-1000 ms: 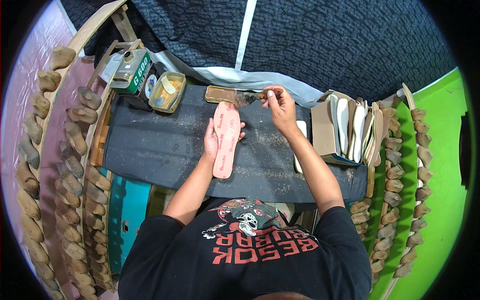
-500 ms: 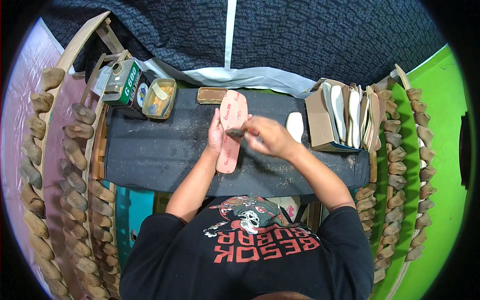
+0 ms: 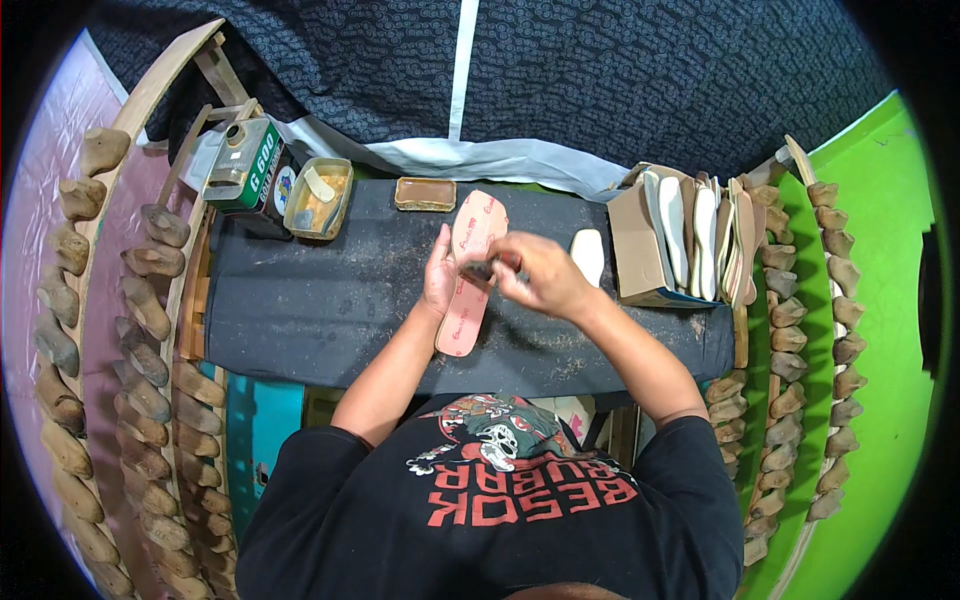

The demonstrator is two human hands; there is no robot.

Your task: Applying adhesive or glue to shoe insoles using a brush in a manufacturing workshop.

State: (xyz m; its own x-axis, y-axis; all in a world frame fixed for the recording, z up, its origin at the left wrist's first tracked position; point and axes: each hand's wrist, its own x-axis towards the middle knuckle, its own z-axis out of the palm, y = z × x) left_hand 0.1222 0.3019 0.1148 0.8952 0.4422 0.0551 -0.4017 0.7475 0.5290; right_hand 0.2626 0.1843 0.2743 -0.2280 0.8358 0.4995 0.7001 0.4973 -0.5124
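My left hand (image 3: 438, 275) holds a pink insole (image 3: 463, 325) from its left side and from beneath, with the thumb along the edge. The insole stands lengthwise over the table, its top tilted to the right, and red print covers its face. In my right hand (image 3: 540, 275) is a small brush (image 3: 476, 269), fingers closed round it. Its dark end touches or hovers just over the middle of the insole; I cannot tell which. Right of that hand lies a cream insole (image 3: 588, 257) on the table.
A dark cloth covers the table (image 3: 300, 310). At the back stand a shallow brown-filled tray (image 3: 426, 194), a yellowish tub (image 3: 320, 200) and a green metal can (image 3: 245, 170). A cardboard box (image 3: 632, 235) of insoles stands right. Racks of wooden shoe lasts (image 3: 145, 345) flank both sides.
The insole has tilted, its top swinging right, and has dropped slightly toward me, uncovering the shallow tray. My right hand and the brush have shifted slightly right.
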